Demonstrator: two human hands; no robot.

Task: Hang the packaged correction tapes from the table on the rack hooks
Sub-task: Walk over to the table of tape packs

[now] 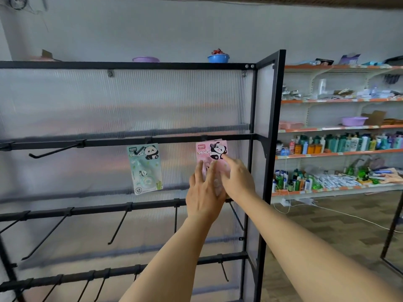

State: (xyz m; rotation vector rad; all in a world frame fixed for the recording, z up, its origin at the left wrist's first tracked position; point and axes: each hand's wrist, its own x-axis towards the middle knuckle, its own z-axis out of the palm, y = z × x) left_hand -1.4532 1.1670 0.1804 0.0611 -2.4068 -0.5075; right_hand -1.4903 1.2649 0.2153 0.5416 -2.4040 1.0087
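Hands (220, 182) on pink pkg (210, 150), rack's (270, 127) rt edge.

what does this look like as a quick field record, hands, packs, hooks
rack: black metal rack with three visible hook bars and a ribbed translucent back panel
green pack: green panda correction tape pack hangs on a hook of the upper bar
pink pack: pink panda correction tape pack at the upper bar, right of the green one; its hook is hidden
left hand: left hand fingers spread on the pink pack's lower part
right hand: right hand fingertips touching the pink pack
empty hook: empty hook at upper left
background: store shelves with bottles at right
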